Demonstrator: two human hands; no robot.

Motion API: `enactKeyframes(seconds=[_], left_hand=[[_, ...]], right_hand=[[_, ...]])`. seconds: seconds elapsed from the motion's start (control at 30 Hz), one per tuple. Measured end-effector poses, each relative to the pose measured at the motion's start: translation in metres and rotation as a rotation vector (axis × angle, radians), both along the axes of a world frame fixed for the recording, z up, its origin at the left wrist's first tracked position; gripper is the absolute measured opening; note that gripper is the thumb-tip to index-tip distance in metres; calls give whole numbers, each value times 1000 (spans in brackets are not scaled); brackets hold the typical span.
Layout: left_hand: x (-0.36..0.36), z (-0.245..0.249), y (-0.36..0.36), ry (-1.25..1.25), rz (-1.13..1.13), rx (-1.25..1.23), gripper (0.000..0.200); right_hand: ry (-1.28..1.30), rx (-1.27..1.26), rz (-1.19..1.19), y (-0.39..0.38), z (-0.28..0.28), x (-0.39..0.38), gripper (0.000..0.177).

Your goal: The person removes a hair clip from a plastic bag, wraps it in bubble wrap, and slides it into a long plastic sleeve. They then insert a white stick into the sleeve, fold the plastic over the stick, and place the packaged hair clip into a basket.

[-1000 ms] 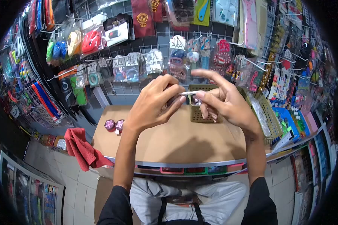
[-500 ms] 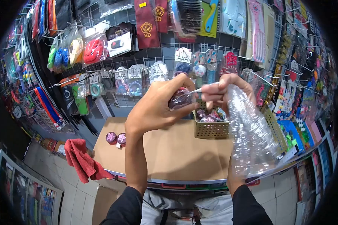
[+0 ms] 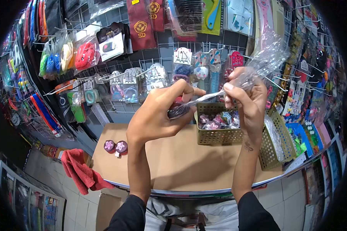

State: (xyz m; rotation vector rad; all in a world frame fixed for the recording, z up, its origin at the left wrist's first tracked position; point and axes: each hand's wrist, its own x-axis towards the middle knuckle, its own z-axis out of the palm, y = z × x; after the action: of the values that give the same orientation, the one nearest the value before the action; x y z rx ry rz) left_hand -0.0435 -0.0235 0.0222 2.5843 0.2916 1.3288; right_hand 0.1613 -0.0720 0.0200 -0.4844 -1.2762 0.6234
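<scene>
At centre, the left hand (image 3: 154,111) cups a dark wrapped item (image 3: 178,111); the right hand (image 3: 247,96) pinches its clear plastic bag (image 3: 264,57), twisted between them. Twisting seems underway; the neck needs steady tension.

Showing maroon SD pouches (image 3: 140,31), a black comb (image 3: 191,17) and a bagged red item (image 3: 86,55) hanging on a wire grid (image 3: 160,54). Also showing a red cloth (image 3: 81,169) draping off the left end of the table (image 3: 173,148), a blue tray (image 3: 305,139) sitting far right with green pieces (image 3: 301,147) inside, and a tiled floor (image 3: 83,206) running below.
</scene>
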Motion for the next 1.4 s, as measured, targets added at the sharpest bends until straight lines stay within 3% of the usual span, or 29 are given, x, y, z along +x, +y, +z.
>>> enactKeyframes(seconds=[0.2,0.3,0.43,0.47,0.57,0.6,0.7,0.77,0.83,0.87,0.97,1.07,1.2,1.3,1.4], left_hand=[[8,-11,11,-30,-9,-25,25],[11,-8,6,-21,-55,-38,26],[13,-8,13,63,-157,-131,42],[14,-8,8,95,-144,-265,43],[20,-21,21,136,-107,-50,44],[19,-17,16,157,-102,-172,40],[15,-12,12,153,-43,-61,35],[14,-9,15,95,114,210,35],[16,-6,14,26,209,262,40],[18,-10,17,-9,244,256,49],[17,-10,5,69,242,-27,52],[17,-16,13,67,59,63,51],[22,-17,8,123,54,-55,48],[21,-14,17,160,162,268,44],[22,-21,17,85,17,30,42]], right_hand=[[-56,-248,257,3,2,20,30],[5,-266,469,7,-1,30,27],[4,-280,536,8,-3,43,28],[31,-239,653,10,-6,48,28],[-5,-150,495,-8,0,33,28],[-36,-124,462,-6,-4,37,31],[-99,-205,483,-2,-5,53,35],[-133,-205,266,-1,-4,49,32],[-136,-210,101,0,-4,40,29],[-87,-153,49,3,-6,32,27],[28,-90,25,8,-3,24,22],[10,-87,-53,9,-3,27,16],[-63,-112,-89,5,0,31,10],[-29,-109,-101,5,-1,27,9],[47,-119,-165,4,0,19,11]])
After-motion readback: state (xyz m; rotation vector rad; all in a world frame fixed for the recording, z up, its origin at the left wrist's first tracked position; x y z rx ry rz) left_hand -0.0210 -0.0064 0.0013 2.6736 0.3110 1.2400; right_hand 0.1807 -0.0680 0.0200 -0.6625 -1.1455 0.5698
